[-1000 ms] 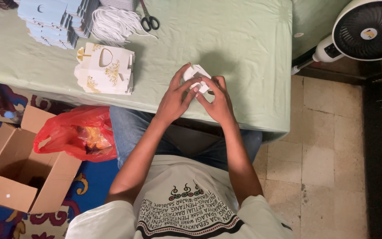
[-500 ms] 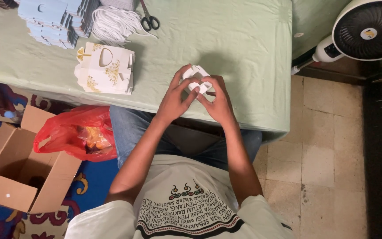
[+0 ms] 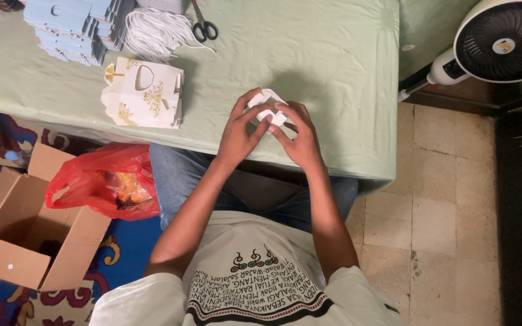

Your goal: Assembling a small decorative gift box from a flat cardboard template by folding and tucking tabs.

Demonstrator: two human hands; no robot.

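While your left hand [image 3: 240,130] and right hand [image 3: 300,136] pinch the half-folded small white paper box [image 3: 267,105] near the bench's [image 3: 333,60] front edge, few finished boxes [image 3: 143,93] stand beside many flat blanks [image 3: 70,27].

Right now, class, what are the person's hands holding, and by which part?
Both hands, left hand and right hand, hold a small folded white paper piece by its near edges, fingertips pinching it above the green tablecloth.

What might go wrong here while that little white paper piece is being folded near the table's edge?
Both the left hand and the right hand pinch the small white paper piece, so a hard squeeze might crease it wrongly. They work close to the edge of the green table, so a slip could drop it to the floor. The scissors lie beside the white cords, which could snag.
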